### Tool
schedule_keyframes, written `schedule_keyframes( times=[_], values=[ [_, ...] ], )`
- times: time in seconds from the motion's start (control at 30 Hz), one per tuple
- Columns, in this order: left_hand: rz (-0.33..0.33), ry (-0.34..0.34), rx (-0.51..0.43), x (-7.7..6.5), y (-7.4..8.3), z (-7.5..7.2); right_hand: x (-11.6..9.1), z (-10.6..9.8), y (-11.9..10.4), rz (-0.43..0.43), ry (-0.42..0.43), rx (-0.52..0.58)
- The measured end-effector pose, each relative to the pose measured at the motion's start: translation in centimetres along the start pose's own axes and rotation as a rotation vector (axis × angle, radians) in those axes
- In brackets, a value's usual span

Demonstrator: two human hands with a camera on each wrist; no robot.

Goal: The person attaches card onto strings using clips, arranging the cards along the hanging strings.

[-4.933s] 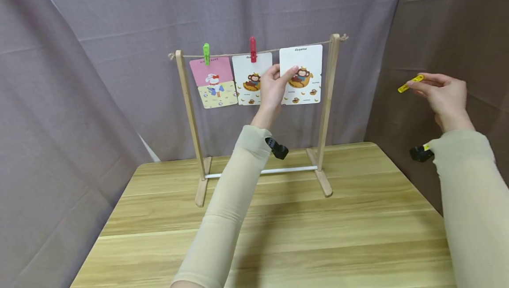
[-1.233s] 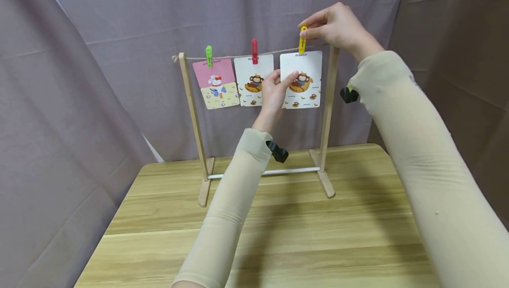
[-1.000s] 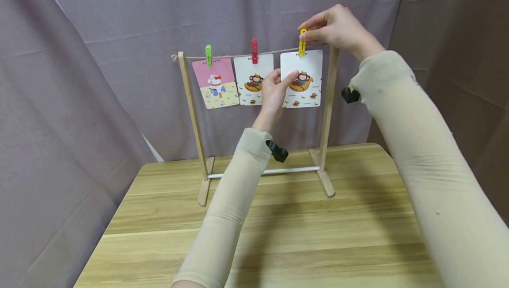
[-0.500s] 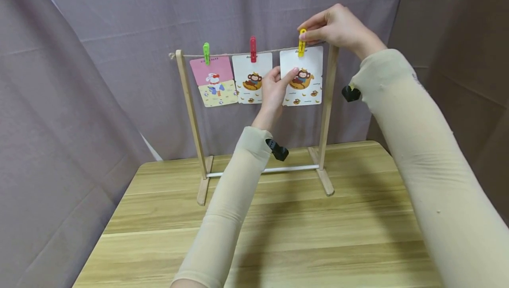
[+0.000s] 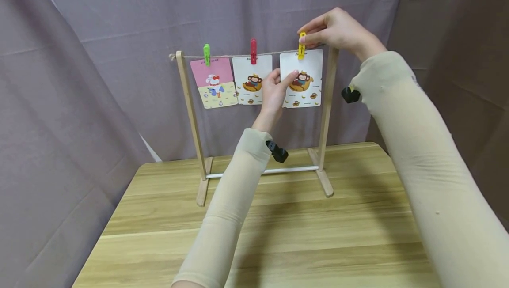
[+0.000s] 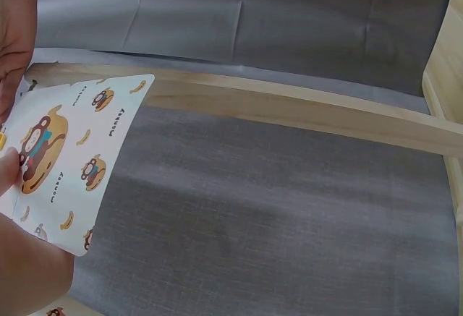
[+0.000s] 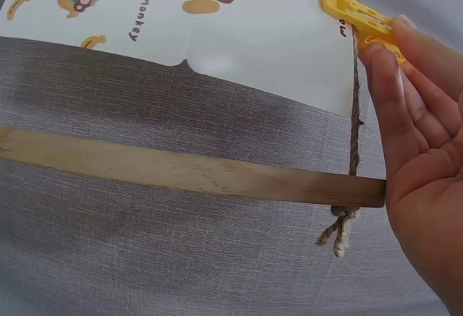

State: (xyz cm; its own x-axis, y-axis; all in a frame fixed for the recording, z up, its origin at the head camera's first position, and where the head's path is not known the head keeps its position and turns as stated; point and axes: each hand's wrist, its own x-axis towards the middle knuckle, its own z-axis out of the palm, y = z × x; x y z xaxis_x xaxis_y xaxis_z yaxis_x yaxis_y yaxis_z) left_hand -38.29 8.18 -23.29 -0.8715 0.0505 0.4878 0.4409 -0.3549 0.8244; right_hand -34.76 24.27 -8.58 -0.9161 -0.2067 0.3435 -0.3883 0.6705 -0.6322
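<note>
My left hand [image 5: 273,96] pinches the left edge of a white monkey card [image 5: 312,65], thumb on its front. The card hangs upright at the right part of a twine line [image 7: 355,135]. My right hand [image 5: 343,32] pinches a yellow clothespin [image 5: 301,46] between thumb and fingers at the card's top edge. In the right wrist view the clothespin crosses the twine, and its tip overlaps the card. To the left, a red clothespin [image 5: 253,51] holds another monkey card [image 5: 243,67], partly behind my left hand. A green clothespin [image 5: 207,54] holds a pink and yellow rabbit card [image 5: 222,69].
The twine runs between two wooden posts, the left post [image 5: 192,115] and the right post [image 5: 327,102], joined low down by a white rod [image 5: 292,170]. This rack stands on a wood-grain table [image 5: 318,244]. Grey curtains [image 5: 131,23] hang behind and beside it.
My right hand has brought the yellow clothespin from far right to the card's top edge, and stays there over the last second. My left hand keeps its hold on the card.
</note>
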Motion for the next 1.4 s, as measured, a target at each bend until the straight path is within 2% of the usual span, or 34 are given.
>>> schedule_keyframes(
  times=[0.4,0.6,1.0,1.17,1.4],
  values=[
    [-0.017,-0.005,0.007,0.0,-0.2,0.1,0.0,-0.2,-0.1,0.009,-0.017,-0.090],
    [-0.016,-0.005,0.027,-0.1,-0.5,0.0,-0.1,0.1,-0.2,0.008,-0.023,-0.095],
    [-0.013,-0.007,0.003,-0.2,-0.9,0.0,-0.2,0.0,-0.1,0.025,-0.015,-0.079],
    [-0.019,-0.020,-0.014,-0.8,-1.7,-0.3,-0.3,0.1,0.0,0.006,-0.002,-0.057],
    [-0.042,-0.020,-0.029,-1.9,-3.5,-0.8,-0.1,0.2,0.0,0.005,0.015,0.009]
  ],
)
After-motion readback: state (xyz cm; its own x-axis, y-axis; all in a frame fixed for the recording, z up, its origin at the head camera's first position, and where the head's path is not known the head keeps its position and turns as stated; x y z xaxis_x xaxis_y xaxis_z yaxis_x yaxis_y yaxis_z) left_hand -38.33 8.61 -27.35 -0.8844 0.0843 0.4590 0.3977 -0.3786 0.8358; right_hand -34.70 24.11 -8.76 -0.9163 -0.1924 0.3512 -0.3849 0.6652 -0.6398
